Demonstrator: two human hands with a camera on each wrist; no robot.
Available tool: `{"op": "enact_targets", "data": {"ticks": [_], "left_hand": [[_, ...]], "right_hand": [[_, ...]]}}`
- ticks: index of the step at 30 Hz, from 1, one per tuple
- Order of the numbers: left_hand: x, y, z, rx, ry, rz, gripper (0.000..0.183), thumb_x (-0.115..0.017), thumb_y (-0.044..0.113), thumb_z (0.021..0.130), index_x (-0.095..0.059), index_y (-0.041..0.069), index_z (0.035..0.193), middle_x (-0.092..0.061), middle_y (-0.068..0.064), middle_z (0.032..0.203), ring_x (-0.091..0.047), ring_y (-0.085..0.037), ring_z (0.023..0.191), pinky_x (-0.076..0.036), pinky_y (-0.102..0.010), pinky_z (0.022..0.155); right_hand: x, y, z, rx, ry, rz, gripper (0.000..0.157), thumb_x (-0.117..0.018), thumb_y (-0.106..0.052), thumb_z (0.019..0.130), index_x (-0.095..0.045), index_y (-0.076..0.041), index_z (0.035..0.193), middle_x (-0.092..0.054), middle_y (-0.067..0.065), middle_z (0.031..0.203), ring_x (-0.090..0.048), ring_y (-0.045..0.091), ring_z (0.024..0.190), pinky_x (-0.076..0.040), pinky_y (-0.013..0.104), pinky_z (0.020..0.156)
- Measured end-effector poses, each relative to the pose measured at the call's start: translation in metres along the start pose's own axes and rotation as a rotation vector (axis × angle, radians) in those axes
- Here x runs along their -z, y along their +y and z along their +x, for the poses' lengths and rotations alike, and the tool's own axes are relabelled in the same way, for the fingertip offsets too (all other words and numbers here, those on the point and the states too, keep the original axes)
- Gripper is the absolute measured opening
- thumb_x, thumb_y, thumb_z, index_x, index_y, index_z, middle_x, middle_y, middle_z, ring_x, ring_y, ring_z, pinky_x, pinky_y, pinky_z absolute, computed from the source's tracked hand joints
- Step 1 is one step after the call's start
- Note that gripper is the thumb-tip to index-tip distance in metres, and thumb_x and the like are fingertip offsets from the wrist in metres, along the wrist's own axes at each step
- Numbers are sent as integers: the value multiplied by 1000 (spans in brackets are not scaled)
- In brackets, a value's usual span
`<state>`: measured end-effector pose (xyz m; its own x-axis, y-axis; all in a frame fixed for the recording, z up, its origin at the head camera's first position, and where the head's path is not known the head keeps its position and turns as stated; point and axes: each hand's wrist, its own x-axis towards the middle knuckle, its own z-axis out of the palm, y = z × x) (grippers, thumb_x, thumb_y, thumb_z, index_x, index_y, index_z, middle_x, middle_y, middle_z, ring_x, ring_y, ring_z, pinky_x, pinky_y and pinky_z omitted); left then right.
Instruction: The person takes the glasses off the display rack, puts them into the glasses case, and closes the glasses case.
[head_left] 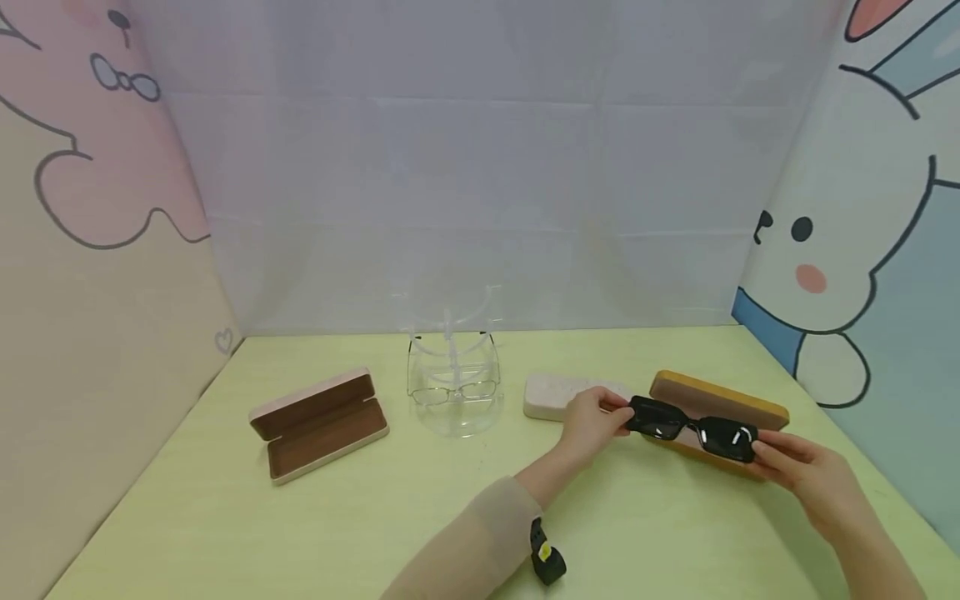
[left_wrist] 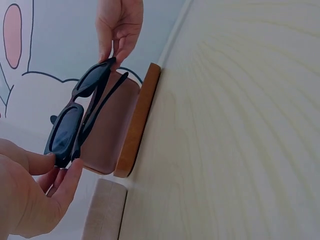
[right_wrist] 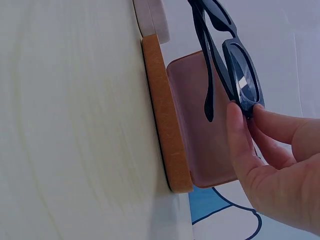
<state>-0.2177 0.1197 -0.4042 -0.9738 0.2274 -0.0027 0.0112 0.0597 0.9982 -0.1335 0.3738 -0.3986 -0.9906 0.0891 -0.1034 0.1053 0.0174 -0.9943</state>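
Black sunglasses (head_left: 692, 428) hang in the air between my hands, in front of an open mustard-brown glasses case (head_left: 722, 400). My left hand (head_left: 588, 427) pinches one end of the frame, and my right hand (head_left: 813, 479) pinches the other. In the left wrist view the sunglasses (left_wrist: 67, 130) have their temples folded in behind the lenses. The brown case (right_wrist: 167, 115) stands with its lid up and shows a pinkish lining in the right wrist view. A closed pale case (head_left: 547, 395) lies just beyond my left hand.
On the left an open beige case (head_left: 322, 429) with a brown lining sits on the yellow-green table (head_left: 330, 533). A clear display stand (head_left: 452, 354) at the middle back holds thin-rimmed eyeglasses (head_left: 455, 392). Rabbit-patterned panels flank the table.
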Motion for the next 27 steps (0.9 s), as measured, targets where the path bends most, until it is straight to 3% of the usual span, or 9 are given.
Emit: {"op": "enact_targets", "data": {"ticks": [4,13,18,22,27], "left_hand": [[-7,-1,3,16,8,68,5,-65,6,83,-66,4,87,-58,1,72,-61,-11,58,-55,-28,61],[-20,9,7,17,-57,302,24,-66,20,83,-67,8,104,-66,1,89,-62,-6,74,-48,-18,60],[-29,8,10,71,-94,368,29,-65,25,84,-66,11,109,-65,3,92,-59,-7,77,-47,-20,62],[-36,5,12,111,-91,397,29,-64,26,85,-65,12,110,-66,3,92,-58,-7,75,-46,-21,61],[-42,2,11,112,-96,449,32,-61,26,87,-62,10,115,-66,1,100,-59,-9,84,-46,-22,67]], "right_hand": [[4,0,0,-13,16,14,24,-60,-11,87,-67,-32,78,-62,-19,81,-66,4,71,-52,18,65],[17,2,6,-31,96,15,21,-65,-13,83,-68,-33,75,-63,-19,77,-65,1,67,-52,17,62],[14,-7,3,-81,129,-34,26,-63,-13,85,-67,-34,70,-64,-18,71,-65,1,64,-52,18,61],[15,-6,7,-123,162,-140,27,-63,-15,85,-63,-36,68,-63,-20,68,-64,0,63,-53,19,62],[17,-3,13,-191,195,-265,23,-62,-19,86,-60,-35,69,-60,-22,67,-63,-2,63,-53,19,62]]}}
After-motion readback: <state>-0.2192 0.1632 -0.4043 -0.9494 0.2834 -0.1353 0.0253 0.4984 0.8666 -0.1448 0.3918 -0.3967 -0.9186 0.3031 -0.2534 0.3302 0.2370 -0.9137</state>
